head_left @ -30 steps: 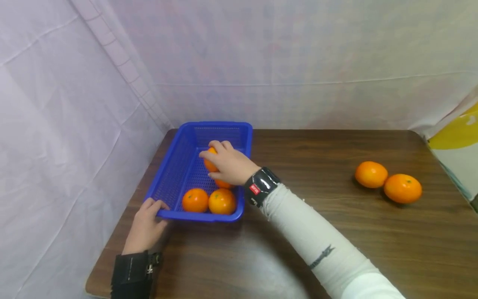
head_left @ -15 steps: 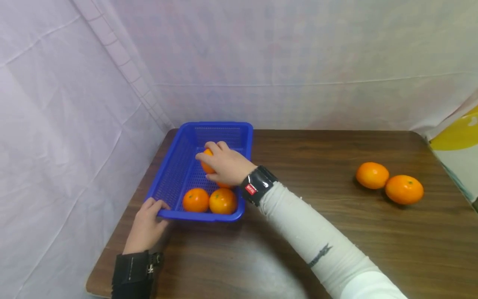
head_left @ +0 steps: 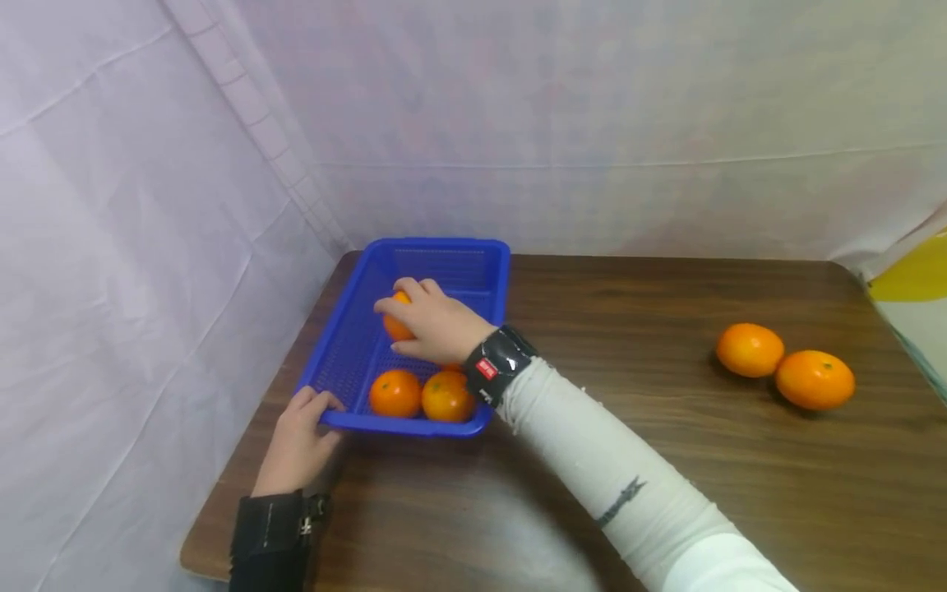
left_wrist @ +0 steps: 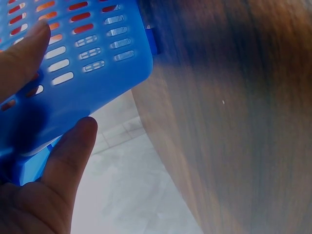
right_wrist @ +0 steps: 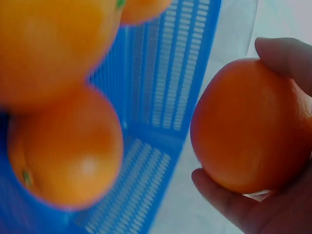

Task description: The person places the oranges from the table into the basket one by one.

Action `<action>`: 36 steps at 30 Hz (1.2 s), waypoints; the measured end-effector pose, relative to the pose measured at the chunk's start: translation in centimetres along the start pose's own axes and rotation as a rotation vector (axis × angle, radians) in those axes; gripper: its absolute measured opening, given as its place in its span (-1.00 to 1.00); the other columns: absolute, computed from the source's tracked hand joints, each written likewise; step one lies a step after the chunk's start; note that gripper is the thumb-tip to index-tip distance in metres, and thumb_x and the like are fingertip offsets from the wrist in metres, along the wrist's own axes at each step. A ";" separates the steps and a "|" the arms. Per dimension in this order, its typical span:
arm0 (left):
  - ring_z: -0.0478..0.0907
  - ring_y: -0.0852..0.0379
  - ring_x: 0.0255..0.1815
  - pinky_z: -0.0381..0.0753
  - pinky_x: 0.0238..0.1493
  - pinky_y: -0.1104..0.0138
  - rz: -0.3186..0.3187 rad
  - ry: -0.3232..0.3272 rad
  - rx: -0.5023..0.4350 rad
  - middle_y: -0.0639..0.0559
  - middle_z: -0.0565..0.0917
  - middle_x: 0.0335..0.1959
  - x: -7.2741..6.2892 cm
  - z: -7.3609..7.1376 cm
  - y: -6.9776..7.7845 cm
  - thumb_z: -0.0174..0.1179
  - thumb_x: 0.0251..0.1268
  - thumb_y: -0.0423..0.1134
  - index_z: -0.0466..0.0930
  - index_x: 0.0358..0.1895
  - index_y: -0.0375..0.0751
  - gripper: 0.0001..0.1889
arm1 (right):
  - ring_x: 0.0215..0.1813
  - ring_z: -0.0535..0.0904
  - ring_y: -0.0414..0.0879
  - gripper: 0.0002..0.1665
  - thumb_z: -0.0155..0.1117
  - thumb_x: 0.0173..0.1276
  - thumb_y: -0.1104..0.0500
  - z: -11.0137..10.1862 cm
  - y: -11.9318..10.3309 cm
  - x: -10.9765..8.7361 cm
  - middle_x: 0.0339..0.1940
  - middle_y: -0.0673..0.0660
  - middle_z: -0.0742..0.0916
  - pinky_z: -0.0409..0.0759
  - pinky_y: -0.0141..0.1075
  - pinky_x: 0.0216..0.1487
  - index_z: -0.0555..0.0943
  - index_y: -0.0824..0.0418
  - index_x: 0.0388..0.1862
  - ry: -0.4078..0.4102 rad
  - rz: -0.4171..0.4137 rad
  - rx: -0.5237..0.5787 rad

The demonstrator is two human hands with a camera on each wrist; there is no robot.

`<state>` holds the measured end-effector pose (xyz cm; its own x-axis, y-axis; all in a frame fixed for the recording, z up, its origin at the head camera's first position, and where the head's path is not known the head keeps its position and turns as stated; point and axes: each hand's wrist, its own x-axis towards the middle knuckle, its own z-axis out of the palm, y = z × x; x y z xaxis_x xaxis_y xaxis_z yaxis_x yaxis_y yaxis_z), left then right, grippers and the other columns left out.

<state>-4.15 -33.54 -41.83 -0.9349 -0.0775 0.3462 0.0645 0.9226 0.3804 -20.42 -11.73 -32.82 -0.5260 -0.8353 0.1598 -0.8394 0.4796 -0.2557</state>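
Note:
My right hand [head_left: 444, 325] holds an orange [head_left: 398, 319] over the middle of a blue plastic basket [head_left: 436, 426]. In the right wrist view, thumb and fingers wrap round this orange [right_wrist: 248, 126] from the right side. My left hand [head_left: 294, 444] grips the basket's near left corner. The left wrist view has a finger and thumb close against the slotted basket wall [left_wrist: 112, 73]. Two oranges, one at left [head_left: 395, 393] and one at right [head_left: 447, 396], lie at the basket's near end. Behind them a third is mostly hidden by my right hand.
Two more oranges, a farther one [head_left: 750, 349] and a nearer one [head_left: 815, 380], sit close together on the right of the brown wooden table [head_left: 629, 312]. White cloth [head_left: 592, 123] hangs behind the table and along its left. Something yellow [head_left: 913, 271] shows at the far right.
My right hand has shifted a little to the left over the basket, carrying the orange. The left hand keeps its grip on the corner. The head view has turned slightly left.

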 end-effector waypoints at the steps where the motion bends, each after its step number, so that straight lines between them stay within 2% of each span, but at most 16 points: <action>1: 0.48 0.01 -0.27 0.51 -0.20 0.11 -0.011 -0.011 -0.004 -0.01 0.44 -0.34 0.1 0.0 0.1 0.41 -0.04 -0.54 0.58 -0.32 -0.17 -0.73 | 0.39 0.34 0.09 -0.30 0.27 0.43 -0.13 0.2 -0.1 0.1 0.50 0.17 0.35 0.59 -0.10 0.25 0.35 -0.11 0.50 -0.006 0.009 0.015; 7: 0.51 -0.05 -0.21 0.55 -0.13 0.05 -0.057 -0.050 -0.007 -0.05 0.46 -0.29 0.2 -0.1 0.4 0.40 0.05 -0.50 0.59 -0.27 -0.18 -0.77 | 0.40 0.33 0.07 -0.30 0.27 0.43 -0.14 1.1 -0.5 0.8 0.52 0.14 0.33 0.59 -0.09 0.26 0.34 -0.14 0.51 -0.046 0.042 0.077; 14: 0.51 -0.06 -0.22 0.56 -0.14 0.04 -0.034 -0.025 -0.007 -0.05 0.45 -0.31 0.0 -0.1 0.3 0.41 -0.01 -0.51 0.59 -0.29 -0.19 -0.75 | 0.37 0.34 0.05 -0.29 0.27 0.42 -0.13 2.9 -0.5 1.4 0.46 0.11 0.37 0.60 -0.07 0.23 0.34 -0.16 0.51 -0.101 0.055 0.089; 19: 0.54 -0.06 -0.19 0.59 -0.11 0.02 -0.047 -0.041 -0.010 -0.05 0.47 -0.29 -0.2 0.1 0.4 0.41 0.03 -0.49 0.59 -0.28 -0.18 -0.77 | 0.37 0.34 0.07 -0.30 0.27 0.43 -0.11 4.3 -0.6 1.3 0.45 0.11 0.38 0.59 -0.03 0.26 0.34 -0.14 0.51 -0.136 0.062 0.090; 28: 0.56 -0.07 -0.18 0.62 -0.10 -0.01 -0.042 -0.024 -0.010 -0.04 0.47 -0.29 -0.4 -0.2 0.3 0.41 0.01 -0.50 0.58 -0.30 -0.17 -0.76 | 0.39 0.35 0.13 -0.30 0.26 0.43 -0.10 4.7 -0.9 1.6 0.49 0.17 0.37 0.60 -0.03 0.24 0.34 -0.10 0.51 -0.117 0.060 0.034; 36: 0.56 -0.08 -0.15 0.63 -0.09 -0.01 -0.057 -0.040 -0.010 -0.05 0.47 -0.27 -0.4 -0.3 0.4 0.40 0.06 -0.47 0.57 -0.29 -0.18 -0.78 | 0.35 0.37 0.13 -0.30 0.24 0.45 -0.14 5.1 -1.0 2.0 0.50 0.19 0.38 0.58 -0.05 0.26 0.33 -0.11 0.52 -0.122 0.090 0.015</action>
<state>-3.64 -33.28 -41.58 -0.9505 -0.1143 0.2889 0.0140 0.9132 0.4072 -19.95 -15.19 -37.12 -0.5779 -0.8159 0.0183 -0.7869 0.5511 -0.2777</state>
